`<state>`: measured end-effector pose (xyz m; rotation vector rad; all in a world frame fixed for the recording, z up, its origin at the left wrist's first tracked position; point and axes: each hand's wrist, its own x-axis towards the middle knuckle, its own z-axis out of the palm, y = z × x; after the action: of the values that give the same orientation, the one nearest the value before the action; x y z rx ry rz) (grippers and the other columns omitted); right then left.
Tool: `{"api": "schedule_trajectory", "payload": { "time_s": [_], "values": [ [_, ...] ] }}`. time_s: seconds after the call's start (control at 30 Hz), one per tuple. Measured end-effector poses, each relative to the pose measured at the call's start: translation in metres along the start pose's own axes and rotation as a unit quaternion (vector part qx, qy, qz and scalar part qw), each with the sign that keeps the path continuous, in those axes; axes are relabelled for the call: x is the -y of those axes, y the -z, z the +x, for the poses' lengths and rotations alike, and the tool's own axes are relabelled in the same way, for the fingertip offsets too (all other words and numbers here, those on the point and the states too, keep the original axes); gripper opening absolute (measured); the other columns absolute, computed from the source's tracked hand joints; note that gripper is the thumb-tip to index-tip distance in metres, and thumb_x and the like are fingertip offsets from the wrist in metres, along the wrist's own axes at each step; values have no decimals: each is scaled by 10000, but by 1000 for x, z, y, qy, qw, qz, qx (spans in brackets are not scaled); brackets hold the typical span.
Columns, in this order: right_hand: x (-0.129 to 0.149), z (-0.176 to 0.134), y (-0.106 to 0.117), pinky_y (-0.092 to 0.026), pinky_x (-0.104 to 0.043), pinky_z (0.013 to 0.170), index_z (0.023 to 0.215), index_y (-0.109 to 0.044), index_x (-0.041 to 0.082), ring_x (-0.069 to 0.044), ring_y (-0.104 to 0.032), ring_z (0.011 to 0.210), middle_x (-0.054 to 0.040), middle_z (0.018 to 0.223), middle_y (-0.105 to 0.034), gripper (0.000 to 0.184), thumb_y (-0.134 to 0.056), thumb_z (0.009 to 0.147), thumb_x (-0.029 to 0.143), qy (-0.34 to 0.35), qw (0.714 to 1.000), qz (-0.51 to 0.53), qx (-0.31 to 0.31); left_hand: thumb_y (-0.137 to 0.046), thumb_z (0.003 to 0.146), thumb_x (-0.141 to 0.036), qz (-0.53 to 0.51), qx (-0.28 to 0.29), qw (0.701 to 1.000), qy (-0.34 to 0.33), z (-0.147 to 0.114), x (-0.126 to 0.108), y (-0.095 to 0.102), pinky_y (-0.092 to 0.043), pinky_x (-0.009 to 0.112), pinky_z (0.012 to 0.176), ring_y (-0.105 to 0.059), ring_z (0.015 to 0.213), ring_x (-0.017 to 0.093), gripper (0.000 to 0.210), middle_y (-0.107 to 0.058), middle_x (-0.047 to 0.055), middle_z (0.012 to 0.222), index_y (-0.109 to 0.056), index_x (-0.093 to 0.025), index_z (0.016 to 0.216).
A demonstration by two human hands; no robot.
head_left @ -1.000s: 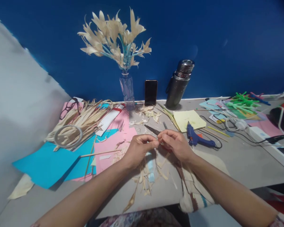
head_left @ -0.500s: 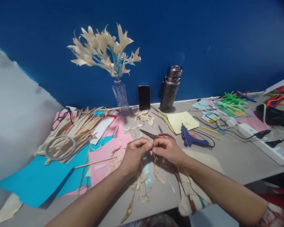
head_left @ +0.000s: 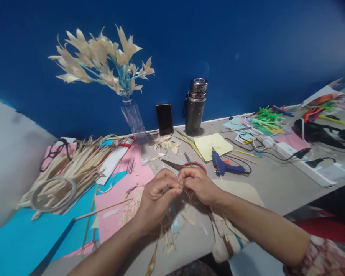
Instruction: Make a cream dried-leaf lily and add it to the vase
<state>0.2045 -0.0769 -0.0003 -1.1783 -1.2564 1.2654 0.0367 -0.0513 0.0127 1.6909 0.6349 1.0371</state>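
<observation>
My left hand and my right hand meet over the desk, thumbs and fingers pinched together. What they hold is too small to make out; a thin pale strand trails just below the fingertips. Right behind my hands lie scissors with red handles. Husk scraps are scattered below my hands, and a long pale strip with a knobby end hangs under my left wrist. A blue glue gun rests to the right, beside a yellow paper pad.
Husk flowers stand in a clear bottle. Nearby are a phone and a steel flask. At left lie dried husks, a tape roll and blue paper. A power strip with cables lies right.
The view has swung right, so the desk things sit further left. My left hand has turned slightly and its fingers have shifted; both hands remain pinched together.
</observation>
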Motion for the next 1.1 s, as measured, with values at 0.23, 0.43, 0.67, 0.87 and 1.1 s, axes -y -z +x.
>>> {"api": "schedule_trajectory", "payload": {
  "time_s": [0.23,0.43,0.67,0.87,1.1],
  "values": [
    [4,8,6,-347,-231,529,699,-569,197,-112,-435,551,48,591,-499,83,-563,770,240,44,995,-53,-75,-720,849,-199,-67,82,994,-24,0,-20,6,-453,295,738,-582,796,171,86,-628,43,775,-760,-211,773],
    [13,8,30,-346,-213,466,792,-613,196,-86,-414,482,60,585,-514,188,-690,811,366,18,990,62,-129,-745,836,-278,-163,34,983,74,7,-24,11,-480,289,670,-612,752,173,190,-672,61,746,-747,-183,672],
    [9,10,37,-410,-238,496,807,-718,151,-125,-552,549,-29,670,-658,210,-744,784,358,-29,999,-36,-7,-871,676,-297,-293,-134,908,269,23,16,17,-437,195,527,-550,582,94,263,-640,25,677,-741,-132,834],
    [11,11,47,-404,-239,518,769,-700,167,-125,-558,553,-9,646,-649,190,-721,811,351,-52,987,-121,88,-871,664,-247,-297,-139,898,293,19,20,13,-414,167,474,-559,580,95,239,-637,31,668,-735,-121,814],
    [5,14,46,-330,-242,575,708,-680,186,-131,-567,636,5,694,-668,160,-737,800,304,36,907,-407,97,-863,676,-251,-304,-152,893,295,21,28,15,-418,164,481,-558,573,89,233,-632,23,659,-729,-122,817]
  ]
}}
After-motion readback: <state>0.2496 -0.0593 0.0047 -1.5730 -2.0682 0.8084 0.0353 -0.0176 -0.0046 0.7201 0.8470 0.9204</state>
